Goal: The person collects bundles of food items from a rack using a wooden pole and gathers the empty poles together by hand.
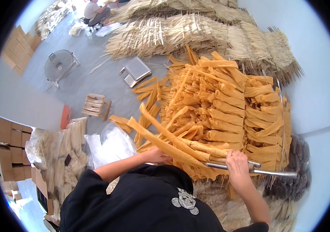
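Those long, wrinkly golden-yellow dried tofu-skin strips (pixel 172 141) hung draped over a shiny metal rod (pixel 250 169). Your right hand (pixel 236 164) was fisted around the rod, and your left hand (pixel 155 155) pinched the strips' ends.

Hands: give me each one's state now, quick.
Left hand: closed on the yellow strips.
Right hand: closed around the metal rod.

The right hand (pixel 237 166) is closed around a metal rod (pixel 267 172) at the near edge of a pile of golden-yellow dried bean-curd sheets (pixel 219 112). The left hand (pixel 155 156) rests against long folded sheets (pixel 165 139) lifted off the pile. A weighing scale (pixel 135 71), a floor fan (pixel 58 65) and a wooden stool (pixel 94 105) stand on the grey floor (pixel 95 83) beyond. Cardboard boxes (pixel 6 147) are stacked at left.
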Available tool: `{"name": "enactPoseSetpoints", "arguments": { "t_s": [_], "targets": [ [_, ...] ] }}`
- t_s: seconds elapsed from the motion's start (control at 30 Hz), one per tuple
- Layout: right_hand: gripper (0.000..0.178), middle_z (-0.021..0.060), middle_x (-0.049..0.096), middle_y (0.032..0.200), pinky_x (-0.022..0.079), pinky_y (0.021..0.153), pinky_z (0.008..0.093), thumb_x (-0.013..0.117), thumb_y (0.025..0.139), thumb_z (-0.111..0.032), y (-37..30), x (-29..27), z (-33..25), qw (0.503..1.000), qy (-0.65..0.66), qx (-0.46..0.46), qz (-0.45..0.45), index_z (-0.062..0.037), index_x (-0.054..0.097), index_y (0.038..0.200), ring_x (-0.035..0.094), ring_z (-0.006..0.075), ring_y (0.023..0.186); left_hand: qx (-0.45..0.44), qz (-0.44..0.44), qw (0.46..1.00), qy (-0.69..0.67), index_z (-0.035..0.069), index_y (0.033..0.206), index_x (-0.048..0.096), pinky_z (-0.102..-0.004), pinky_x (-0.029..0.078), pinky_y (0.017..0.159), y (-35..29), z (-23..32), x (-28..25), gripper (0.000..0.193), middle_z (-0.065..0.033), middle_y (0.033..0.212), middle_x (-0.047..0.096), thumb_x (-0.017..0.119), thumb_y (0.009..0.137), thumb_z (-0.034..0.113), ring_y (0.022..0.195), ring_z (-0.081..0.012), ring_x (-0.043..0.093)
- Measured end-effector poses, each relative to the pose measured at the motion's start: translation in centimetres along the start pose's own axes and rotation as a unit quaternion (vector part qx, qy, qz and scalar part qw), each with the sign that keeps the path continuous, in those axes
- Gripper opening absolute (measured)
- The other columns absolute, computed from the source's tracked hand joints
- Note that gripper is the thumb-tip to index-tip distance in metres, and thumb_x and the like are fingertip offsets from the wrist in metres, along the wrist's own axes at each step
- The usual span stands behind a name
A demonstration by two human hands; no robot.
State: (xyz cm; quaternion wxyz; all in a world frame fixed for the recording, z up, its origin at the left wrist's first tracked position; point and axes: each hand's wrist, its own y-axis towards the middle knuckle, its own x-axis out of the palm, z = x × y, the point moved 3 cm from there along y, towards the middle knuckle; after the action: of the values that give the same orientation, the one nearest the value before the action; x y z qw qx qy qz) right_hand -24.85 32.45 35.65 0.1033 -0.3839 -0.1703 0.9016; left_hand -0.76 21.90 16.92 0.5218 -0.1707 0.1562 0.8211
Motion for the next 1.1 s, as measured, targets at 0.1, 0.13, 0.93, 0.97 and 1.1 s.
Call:
{"name": "enactPoseSetpoints", "arguments": {
  "t_s": [0.1,0.13,0.93,0.97,1.1],
  "targets": [
    [0.034,0.0043,0.055,0.074,0.041,0.059,0.0278,0.063,0.068,-0.018,2.6,-1.9,-0.2,0.999,-0.006,-0.035,0.010,-0.0014,0.054,0.096,0.057,0.0165,0.072,-0.232,-0.054,0.947,-0.215,0.001,0.123,0.046,-0.0374,0.040,0.092,-3.1,-3.7,1.2,0.047,-0.0156,0.123,0.049,0.046,0.090,0.035,0.110,-0.0303,0.049],
    [0.032,0.0063,0.055,0.073,0.042,0.060,0.0282,0.063,0.065,-0.014,3.3,-2.2,0.1,0.999,0.021,-0.032,0.013,-0.0014,0.053,0.092,0.057,0.0183,0.072,-0.318,-0.073,0.901,-0.285,0.002,0.124,0.046,-0.0385,0.040,0.092,-4.0,-4.3,1.3,0.048,-0.0151,0.123,0.049,0.042,0.091,0.037,0.110,-0.0297,0.049],
    [0.013,0.0030,0.051,0.075,0.036,0.069,0.0280,0.057,0.070,-0.015,6.6,-12.4,3.0,0.989,-0.104,-0.080,0.067,-0.0078,0.057,0.081,0.050,0.0158,0.078,0.030,0.138,0.990,-0.013,0.004,0.139,0.018,-0.0391,0.027,0.104,6.6,6.1,-8.0,0.097,-0.0178,0.138,0.030,0.078,0.064,0.022,0.129,-0.0289,0.029],
    [0.014,0.0031,0.051,0.075,0.036,0.070,0.0282,0.058,0.071,-0.016,6.7,-12.7,2.1,0.988,-0.103,-0.090,0.065,-0.0077,0.058,0.082,0.050,0.0159,0.078,0.068,0.130,0.989,-0.008,0.001,0.138,0.020,-0.0385,0.027,0.104,7.4,6.9,-7.7,0.098,-0.0180,0.137,0.031,0.079,0.063,0.023,0.128,-0.0291,0.030],
    [0.019,0.0040,0.052,0.077,0.035,0.071,0.0281,0.059,0.071,-0.019,8.1,-12.4,-0.8,0.987,-0.090,-0.091,0.094,-0.0072,0.059,0.085,0.050,0.0166,0.080,0.123,0.098,0.987,-0.026,-0.002,0.133,0.026,-0.0358,0.030,0.102,10.6,6.5,-5.0,0.092,-0.0189,0.130,0.038,0.079,0.061,0.022,0.122,-0.0296,0.037]
  ]
}}
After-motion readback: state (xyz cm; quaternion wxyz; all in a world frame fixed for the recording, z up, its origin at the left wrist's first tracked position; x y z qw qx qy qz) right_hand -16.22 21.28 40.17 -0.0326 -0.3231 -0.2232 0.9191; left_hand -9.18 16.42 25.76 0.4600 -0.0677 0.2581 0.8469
